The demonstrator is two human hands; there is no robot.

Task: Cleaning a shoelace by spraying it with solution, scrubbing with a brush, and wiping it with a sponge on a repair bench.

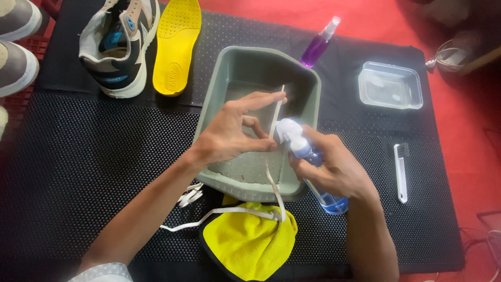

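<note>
A white shoelace (275, 117) is pinched between thumb and fingertips of the left hand (235, 133) and held stretched over a grey-green tub (250, 70); the upper end of the lace reaches toward the tub's far wall, while the lower end trails over the near rim and across a yellow cloth (250, 243) lying just in front of the tub. A blue spray bottle (313, 172) is clasped in the right hand (334, 169), the fingers wrapped tightly round its body (the white nozzle is aimed at the lace, just beside the left fingertips). More white lace (190, 196) is bunched on the black mat (94, 156) near the left forearm. Behind the tub a sneaker (120, 44) is set beside a yellow insole (176, 44), the two close together. A purple spray bottle (318, 44) lies past the tub's far corner, a clear plastic container (390, 85) is placed to the right, and a white brush (401, 172) lies nearer, well apart from the right hand.
</note>
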